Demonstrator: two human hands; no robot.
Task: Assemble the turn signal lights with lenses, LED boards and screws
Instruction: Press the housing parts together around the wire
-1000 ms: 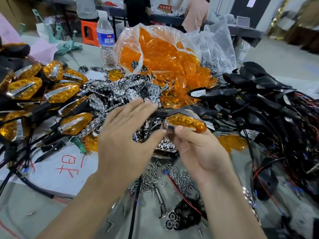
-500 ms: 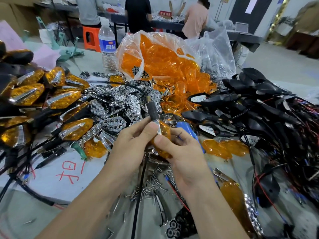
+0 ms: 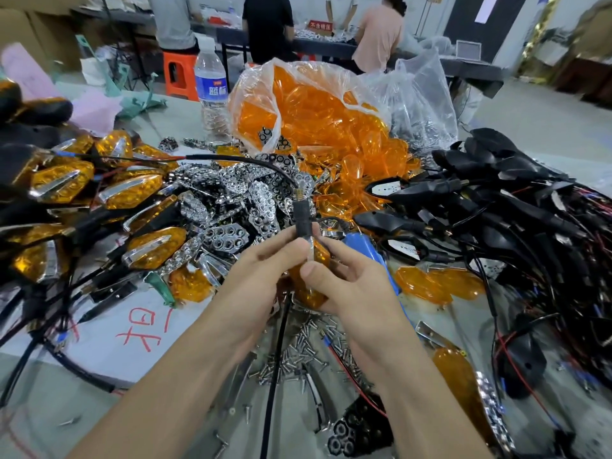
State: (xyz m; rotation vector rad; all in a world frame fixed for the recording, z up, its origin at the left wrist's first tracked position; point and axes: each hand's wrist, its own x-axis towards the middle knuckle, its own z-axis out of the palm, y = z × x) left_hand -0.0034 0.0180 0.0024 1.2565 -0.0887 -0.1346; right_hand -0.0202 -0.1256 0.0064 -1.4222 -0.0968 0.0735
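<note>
both hands at ctr, left hand (image 3: 261, 286) and right hand (image 3: 351, 289) pinching upright turn signal light (image 3: 303, 226), screws (image 3: 298, 352) at 6 o'clock, bag of amber lenses (image 3: 314, 111) at 12, finished lights (image 3: 132, 193) at 9

Bright, even indoor light; glare on the clear plastic bag (image 3: 420, 104); wide-angle bending and motion blur at edges.

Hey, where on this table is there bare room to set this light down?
Bare table shows near left, below the white sheet with red writing. Another bare strip lies far left, beside the water bottle. The middle is crowded: screws, chrome reflectors, amber lenses.
</note>
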